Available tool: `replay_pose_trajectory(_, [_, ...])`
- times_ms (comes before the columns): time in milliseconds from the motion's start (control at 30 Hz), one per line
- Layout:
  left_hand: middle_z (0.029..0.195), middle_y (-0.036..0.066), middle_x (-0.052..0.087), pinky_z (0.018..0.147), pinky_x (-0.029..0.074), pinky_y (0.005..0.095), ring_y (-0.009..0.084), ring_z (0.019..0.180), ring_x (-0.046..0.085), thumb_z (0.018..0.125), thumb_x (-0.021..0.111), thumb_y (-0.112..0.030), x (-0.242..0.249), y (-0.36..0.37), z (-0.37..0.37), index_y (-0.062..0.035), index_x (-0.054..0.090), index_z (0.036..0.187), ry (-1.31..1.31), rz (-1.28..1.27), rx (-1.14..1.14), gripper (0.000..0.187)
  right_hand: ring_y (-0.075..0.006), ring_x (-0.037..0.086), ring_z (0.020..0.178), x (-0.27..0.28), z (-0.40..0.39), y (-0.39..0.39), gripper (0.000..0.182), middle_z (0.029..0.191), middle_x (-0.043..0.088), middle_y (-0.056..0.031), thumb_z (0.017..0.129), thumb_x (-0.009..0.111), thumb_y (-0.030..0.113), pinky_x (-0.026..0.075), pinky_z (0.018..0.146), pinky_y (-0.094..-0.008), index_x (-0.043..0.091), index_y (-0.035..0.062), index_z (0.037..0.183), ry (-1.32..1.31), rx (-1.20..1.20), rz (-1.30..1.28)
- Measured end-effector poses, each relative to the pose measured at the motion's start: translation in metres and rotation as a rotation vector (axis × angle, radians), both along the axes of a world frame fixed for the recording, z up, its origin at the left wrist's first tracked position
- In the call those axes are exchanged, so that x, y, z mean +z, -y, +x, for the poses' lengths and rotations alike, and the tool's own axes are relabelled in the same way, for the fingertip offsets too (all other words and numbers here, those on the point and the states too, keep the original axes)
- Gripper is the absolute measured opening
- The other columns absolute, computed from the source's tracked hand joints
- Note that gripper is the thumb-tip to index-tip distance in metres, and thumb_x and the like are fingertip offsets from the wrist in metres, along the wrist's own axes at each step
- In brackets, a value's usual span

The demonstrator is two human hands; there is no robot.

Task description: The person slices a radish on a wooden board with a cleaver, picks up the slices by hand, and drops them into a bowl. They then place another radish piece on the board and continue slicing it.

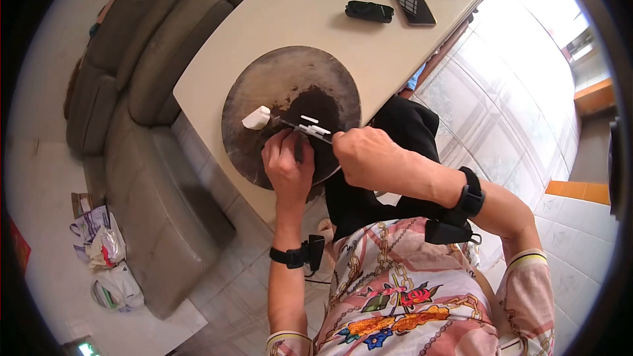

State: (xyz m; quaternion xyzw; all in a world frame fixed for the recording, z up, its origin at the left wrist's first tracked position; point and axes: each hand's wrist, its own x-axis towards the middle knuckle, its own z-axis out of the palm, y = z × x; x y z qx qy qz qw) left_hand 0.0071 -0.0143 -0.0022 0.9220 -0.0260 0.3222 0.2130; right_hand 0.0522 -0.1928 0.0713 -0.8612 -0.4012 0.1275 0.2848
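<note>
Head view: left hand pins something, likely garlic, at the round board's near edge; right hand grips a knife; few white slices cut, one chunk left.

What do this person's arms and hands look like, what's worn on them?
Both hands, left hand and right hand, are bare. Each wrist carries a black strap with a small black device: left wristband, right wristband. Short patterned pink sleeves have striped cuffs.

Knife handle hidden inside right fist.
</note>
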Motion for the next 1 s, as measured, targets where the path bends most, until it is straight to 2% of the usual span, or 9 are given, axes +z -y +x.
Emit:
replay_pose_trajectory(100, [0.094,0.012,0.062,0.08,0.044,0.0401,0.0297,0.09,0.058,0.071,0.067,-0.006,-0.001,0.0,0.001,-0.002,0.062,0.092,-0.025,0.068,0.058,0.021,-0.0423,0.061,0.066,-0.003,0.006,0.012,0.009,0.066,0.059,-0.0249,0.071,0.056,0.003,0.05,0.059,-0.0467,0.053,-0.0054,0.075,-0.026,-0.041,-0.03])
replay_pose_trajectory(200, [0.093,0.012,0.064,0.08,0.045,0.0399,0.0303,0.089,0.06,0.07,0.069,-0.005,0.002,0.0,0.002,-0.0019,0.063,0.086,-0.032,0.049,0.046,0.018,-0.0442,0.057,0.064,-0.012,0.01,0.017,0.01,0.062,0.056,-0.0235,0.075,0.055,0.003,0.047,0.056,-0.0481,0.051,-0.006,0.074,-0.052,-0.089,0.104])
replay_pose_trajectory(367, [0.093,0.011,0.063,0.078,0.044,0.0388,0.0291,0.087,0.059,0.069,0.071,-0.004,-0.001,-0.001,0.002,-0.0018,0.062,0.09,-0.017,-0.039,-0.067,0.023,-0.0447,0.056,0.063,-0.009,0.006,0.019,0.009,0.059,0.053,-0.0241,0.075,0.054,0.001,0.046,0.055,-0.0473,0.049,-0.0059,0.073,-0.077,-0.076,0.134])
replay_pose_trajectory(633, [0.091,0.011,0.063,0.075,0.046,0.0389,0.0296,0.085,0.059,0.068,0.072,-0.003,-0.003,-0.001,0.001,-0.0012,0.063,0.087,-0.01,-0.072,-0.047,0.021,-0.0436,0.056,0.061,-0.001,0.004,0.023,0.007,0.056,0.051,-0.0232,0.073,0.054,-0.002,0.045,0.053,-0.0463,0.048,-0.0055,0.072,-0.105,-0.111,0.146])
replay_pose_trajectory(1000, [0.09,0.011,0.063,0.075,0.048,0.0389,0.031,0.082,0.06,0.066,0.071,-0.001,-0.003,0.0,0.001,-0.0013,0.064,0.084,0.01,-0.052,0.005,0.019,-0.0434,0.056,0.059,-0.004,0.0,0.028,0.008,0.053,0.049,-0.0222,0.072,0.055,-0.003,0.044,0.051,-0.0463,0.047,-0.0056,0.071,-0.051,-0.035,0.187])
